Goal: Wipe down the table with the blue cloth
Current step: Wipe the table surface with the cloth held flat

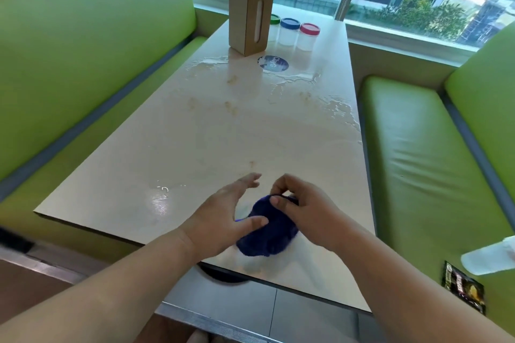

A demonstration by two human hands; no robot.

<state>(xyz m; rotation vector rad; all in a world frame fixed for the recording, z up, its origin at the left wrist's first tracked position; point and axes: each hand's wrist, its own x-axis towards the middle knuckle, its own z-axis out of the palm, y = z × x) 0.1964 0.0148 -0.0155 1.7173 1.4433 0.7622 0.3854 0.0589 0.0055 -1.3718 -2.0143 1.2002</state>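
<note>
A fuzzy, bunched blue cloth (266,239) sits at the near edge of the glossy, wet-streaked bench (195,142). Curled fingers of the right hand (305,217) pinch its top; the left hand (220,220) lies spread and relaxed, thumb touching it.

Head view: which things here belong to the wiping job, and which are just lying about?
Job: blue cloth, pinched by the right hand, left hand touching it; table; wet patches and brown stains.
Lying about: tissue box, three jars, round sticker, black packet on the green seat.
</note>
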